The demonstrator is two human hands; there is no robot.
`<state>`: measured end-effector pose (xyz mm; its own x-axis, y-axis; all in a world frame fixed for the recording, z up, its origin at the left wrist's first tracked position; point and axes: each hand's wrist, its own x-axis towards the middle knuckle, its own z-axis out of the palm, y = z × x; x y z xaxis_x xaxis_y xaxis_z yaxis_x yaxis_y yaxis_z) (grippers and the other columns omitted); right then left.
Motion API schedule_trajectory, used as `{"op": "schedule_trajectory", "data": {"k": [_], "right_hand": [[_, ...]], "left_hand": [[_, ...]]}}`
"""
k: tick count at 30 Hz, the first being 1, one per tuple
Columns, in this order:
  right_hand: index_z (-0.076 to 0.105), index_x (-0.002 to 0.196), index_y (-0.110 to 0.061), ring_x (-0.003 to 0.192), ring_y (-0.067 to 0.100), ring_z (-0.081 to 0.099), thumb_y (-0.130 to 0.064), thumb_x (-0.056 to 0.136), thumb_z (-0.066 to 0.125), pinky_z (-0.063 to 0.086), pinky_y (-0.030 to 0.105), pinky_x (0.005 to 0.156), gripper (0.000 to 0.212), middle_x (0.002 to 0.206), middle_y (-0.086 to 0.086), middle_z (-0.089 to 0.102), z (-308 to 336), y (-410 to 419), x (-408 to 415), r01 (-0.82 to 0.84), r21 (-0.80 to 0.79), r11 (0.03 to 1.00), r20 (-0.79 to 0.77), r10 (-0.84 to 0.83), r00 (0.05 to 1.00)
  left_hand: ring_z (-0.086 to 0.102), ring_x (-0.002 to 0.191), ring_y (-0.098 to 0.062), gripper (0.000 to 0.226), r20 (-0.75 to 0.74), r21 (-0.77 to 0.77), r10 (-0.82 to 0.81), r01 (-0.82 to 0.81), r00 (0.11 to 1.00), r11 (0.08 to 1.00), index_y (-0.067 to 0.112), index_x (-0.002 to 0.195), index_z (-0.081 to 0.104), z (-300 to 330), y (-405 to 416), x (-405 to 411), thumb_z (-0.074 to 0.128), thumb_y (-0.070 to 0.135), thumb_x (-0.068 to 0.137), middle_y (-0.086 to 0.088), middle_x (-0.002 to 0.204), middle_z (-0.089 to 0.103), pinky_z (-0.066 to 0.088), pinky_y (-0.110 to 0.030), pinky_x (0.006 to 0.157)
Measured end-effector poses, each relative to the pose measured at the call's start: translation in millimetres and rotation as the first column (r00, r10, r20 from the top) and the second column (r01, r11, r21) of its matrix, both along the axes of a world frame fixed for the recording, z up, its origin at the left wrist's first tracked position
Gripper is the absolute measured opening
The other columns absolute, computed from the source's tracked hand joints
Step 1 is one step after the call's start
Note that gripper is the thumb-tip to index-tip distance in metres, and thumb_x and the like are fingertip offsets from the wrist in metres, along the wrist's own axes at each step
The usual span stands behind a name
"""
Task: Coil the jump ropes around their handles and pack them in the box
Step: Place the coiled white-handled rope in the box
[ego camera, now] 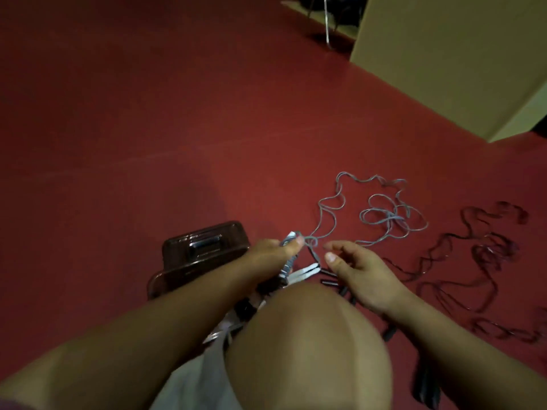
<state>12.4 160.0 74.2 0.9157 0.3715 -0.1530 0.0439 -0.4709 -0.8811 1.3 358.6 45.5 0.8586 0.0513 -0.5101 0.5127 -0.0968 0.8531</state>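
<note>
My left hand [273, 253] grips the silver handles [288, 263] of a pale blue jump rope, thumb pressed on top where the cord is wound. The blue rope [381, 214] trails loose in tangled loops on the red floor ahead and to the right. My right hand [359, 272] hovers just right of the handles with fingers loosely curled; whether the cord runs through them is unclear. A dark red rope [485, 258] lies spread on the floor at the right, and dark handles [330, 278] lie under my right hand. The dark translucent box [204, 250] sits left of my left hand.
My bare knee [307, 344] fills the lower middle and hides the floor beneath it. A cream wall or cabinet [450, 63] stands at the upper right, with metal chair legs [327, 22] beyond it. Red floor [148, 128] stretches to the left and ahead.
</note>
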Motion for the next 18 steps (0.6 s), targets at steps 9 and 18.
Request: {"op": "schedule_trajectory", "data": {"k": [9, 18], "right_hand": [[0.069, 0.094, -0.025, 0.058, 0.005, 0.049, -0.027, 0.091, 0.064, 0.041, 0.019, 0.056, 0.006, 0.072, -0.002, 0.062, -76, 67, -2, -0.028, -0.11, 0.994, -0.194, 0.006, 0.981], [0.069, 0.09, -0.021, 0.066, 0.009, 0.053, -0.023, 0.094, 0.06, 0.046, 0.029, 0.067, 0.009, 0.073, 0.001, 0.062, -135, 124, -5, -0.099, -0.086, 0.991, -0.34, 0.064, 0.938]], "left_hand": [[0.069, 0.08, -0.028, 0.023, -0.395, -0.278, 0.338, -0.462, 0.854, 0.842, 0.009, 0.101, 0.069, -102, 71, -47, 0.059, 0.027, 0.093, -0.01, 0.082, 0.073, 0.058, -0.044, 0.083], [0.061, 0.093, -0.03, 0.018, -0.586, -0.349, 0.395, -0.66, 0.708, 0.665, 0.007, 0.104, 0.062, -178, 103, -46, 0.05, 0.006, 0.09, -0.016, 0.101, 0.065, 0.05, -0.047, 0.098]]}}
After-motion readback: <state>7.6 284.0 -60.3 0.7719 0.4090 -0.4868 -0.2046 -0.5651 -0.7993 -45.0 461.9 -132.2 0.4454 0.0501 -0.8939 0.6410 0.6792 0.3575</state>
